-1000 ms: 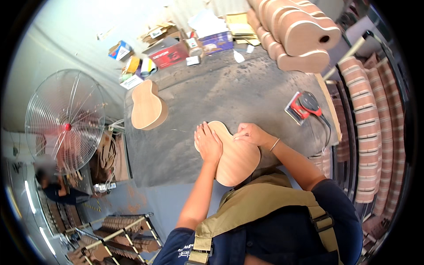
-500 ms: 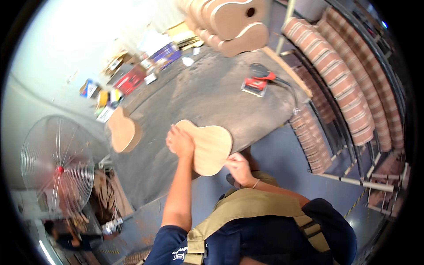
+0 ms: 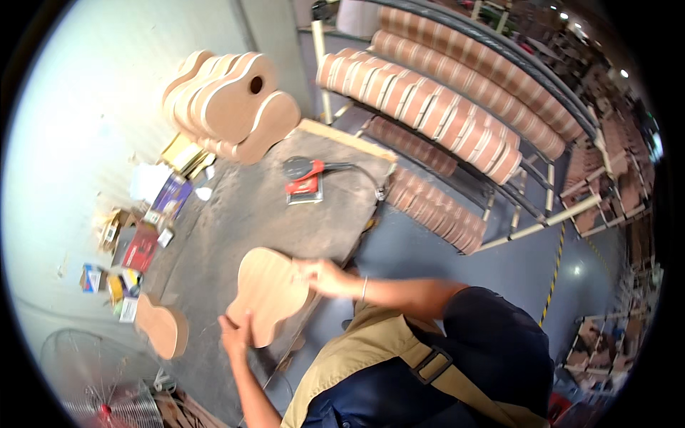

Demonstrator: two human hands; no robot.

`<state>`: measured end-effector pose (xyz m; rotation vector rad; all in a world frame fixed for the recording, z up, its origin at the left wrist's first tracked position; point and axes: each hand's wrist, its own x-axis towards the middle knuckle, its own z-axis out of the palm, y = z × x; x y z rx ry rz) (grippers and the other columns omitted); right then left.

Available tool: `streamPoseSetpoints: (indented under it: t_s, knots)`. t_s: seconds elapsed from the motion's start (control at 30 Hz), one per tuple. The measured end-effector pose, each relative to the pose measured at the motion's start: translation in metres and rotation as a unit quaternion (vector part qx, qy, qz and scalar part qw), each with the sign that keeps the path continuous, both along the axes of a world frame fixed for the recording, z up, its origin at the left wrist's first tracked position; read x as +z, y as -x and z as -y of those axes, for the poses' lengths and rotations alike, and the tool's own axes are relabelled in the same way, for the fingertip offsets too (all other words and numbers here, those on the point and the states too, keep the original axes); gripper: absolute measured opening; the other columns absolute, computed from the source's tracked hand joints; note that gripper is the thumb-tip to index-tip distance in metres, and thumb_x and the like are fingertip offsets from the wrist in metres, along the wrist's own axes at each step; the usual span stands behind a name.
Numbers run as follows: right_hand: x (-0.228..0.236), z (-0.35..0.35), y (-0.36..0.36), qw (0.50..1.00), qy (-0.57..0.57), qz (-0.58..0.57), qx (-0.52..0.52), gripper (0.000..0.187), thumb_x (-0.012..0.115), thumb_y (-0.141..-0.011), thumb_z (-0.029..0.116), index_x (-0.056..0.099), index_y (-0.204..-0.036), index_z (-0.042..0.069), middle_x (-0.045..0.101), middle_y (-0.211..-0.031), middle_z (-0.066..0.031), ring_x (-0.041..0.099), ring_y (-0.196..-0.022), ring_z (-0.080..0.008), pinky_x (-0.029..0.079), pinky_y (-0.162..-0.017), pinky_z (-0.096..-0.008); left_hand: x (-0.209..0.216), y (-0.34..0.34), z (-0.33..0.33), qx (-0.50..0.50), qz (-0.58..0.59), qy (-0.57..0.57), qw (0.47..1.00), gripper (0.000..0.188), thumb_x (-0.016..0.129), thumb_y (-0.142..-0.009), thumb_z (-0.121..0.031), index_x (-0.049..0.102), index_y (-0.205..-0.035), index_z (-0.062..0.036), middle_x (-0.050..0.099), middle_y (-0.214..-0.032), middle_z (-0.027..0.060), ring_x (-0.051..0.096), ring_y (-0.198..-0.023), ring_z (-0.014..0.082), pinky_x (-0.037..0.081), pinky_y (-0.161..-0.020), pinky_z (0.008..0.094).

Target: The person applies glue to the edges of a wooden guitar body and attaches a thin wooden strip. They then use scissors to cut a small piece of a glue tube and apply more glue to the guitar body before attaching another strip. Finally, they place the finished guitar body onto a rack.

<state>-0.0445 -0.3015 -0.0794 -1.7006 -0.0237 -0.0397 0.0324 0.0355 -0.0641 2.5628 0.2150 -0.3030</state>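
A pale wooden ukulele body (image 3: 270,292) lies flat side up at the near edge of the worktable, its narrower end toward me. My left hand (image 3: 237,334) grips that end at its left side, thumb on the upper face; its other fingers are partly hidden. At the opposite, wider end, my right hand (image 3: 322,277) holds the right rim, fingers bent over the edge. A second small wooden body (image 3: 163,326) rests apart on the table, to the left of my left hand.
A red and black power sander (image 3: 304,178) with a cord sits farther back on the worktable (image 3: 214,235). Stacked guitar bodies (image 3: 232,100) stand at the far corner. Small boxes (image 3: 139,246) line the wall. A rack of wooden bodies (image 3: 428,100) is at right, a fan (image 3: 107,406) lower left.
My view has swung right. The ukulele body has turned, its narrower end now nearer me. My left hand has shifted to that end's side, and my right hand has moved farther up along the rim.
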Motion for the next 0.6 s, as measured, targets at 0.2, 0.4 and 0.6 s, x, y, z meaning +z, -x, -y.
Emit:
streamPoseSetpoints:
  t_s: [0.2,0.4,0.6]
  knots:
    - [-0.035,0.027,-0.18,0.967,0.074,0.06,0.234,0.023,0.075,-0.097,0.028,0.084,-0.11,0.012,0.081,-0.101,-0.0121,0.074,-0.09,-0.0233,0.058,-0.086,-0.0354,-0.018,0.049,0.07,-0.076,0.066,0.036,0.994,0.093,0.096,-0.062,-0.062,0.059,-0.115,0.0045,0.068,-0.112,0.0233,0.067,-0.108,0.0424,0.054,-0.092,0.0489]
    - [-0.026,-0.037,-0.234,0.914,0.122,0.12,0.369,0.021,0.077,-0.095,0.03,0.085,-0.108,0.016,0.069,-0.093,-0.0097,0.066,-0.089,-0.0264,0.052,-0.081,-0.0391,0.003,0.045,0.087,0.017,0.007,0.088,0.996,0.093,0.101,-0.055,-0.058,0.057,-0.111,0.0019,0.069,-0.112,0.0213,0.068,-0.108,0.039,0.054,-0.091,0.0487]
    - [-0.041,0.015,-0.199,0.931,0.131,0.104,0.326,0.02,0.074,-0.098,0.027,0.085,-0.109,0.014,0.065,-0.091,-0.0089,0.064,-0.084,-0.0238,0.051,-0.078,-0.0352,-0.004,0.046,0.088,0.025,0.0,0.057,0.998,0.094,0.102,-0.056,-0.053,0.056,-0.116,0.0024,0.071,-0.115,0.0214,0.07,-0.11,0.0359,0.055,-0.093,0.0461]
